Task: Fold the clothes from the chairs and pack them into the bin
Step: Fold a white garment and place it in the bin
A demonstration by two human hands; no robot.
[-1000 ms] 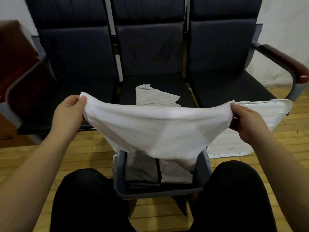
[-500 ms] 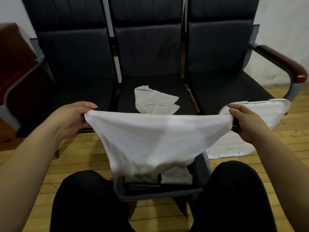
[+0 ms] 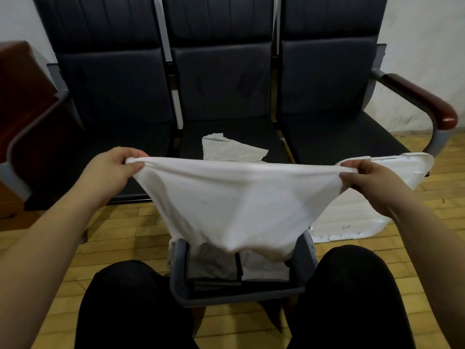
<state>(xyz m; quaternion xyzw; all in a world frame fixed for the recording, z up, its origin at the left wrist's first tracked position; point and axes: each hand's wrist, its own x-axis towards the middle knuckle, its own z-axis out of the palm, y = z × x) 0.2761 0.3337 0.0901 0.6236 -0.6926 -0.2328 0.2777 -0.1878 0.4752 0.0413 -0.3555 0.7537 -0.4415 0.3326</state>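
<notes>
A white garment [image 3: 234, 205] hangs stretched between my hands above the grey bin [image 3: 239, 295]. My left hand [image 3: 110, 172] grips its left corner and my right hand [image 3: 375, 182] grips its right corner. The cloth sags in the middle and its lowest part dips into the bin. Folded grey and white clothes [image 3: 214, 265] lie inside the bin, partly hidden by the hanging garment. A light grey garment [image 3: 226, 149] lies crumpled on the middle chair seat, behind the white one.
Three dark chairs [image 3: 113, 102] stand in a row ahead, with a brown armrest [image 3: 422, 99] at the right. The bin's white lid [image 3: 377, 215] leans against the right chair. My black-trousered knees flank the bin on a wooden floor.
Both hands turned the top edge over and drew it taut, gathering the corners. The garment's lower part swung toward me and sank lower over the bin.
</notes>
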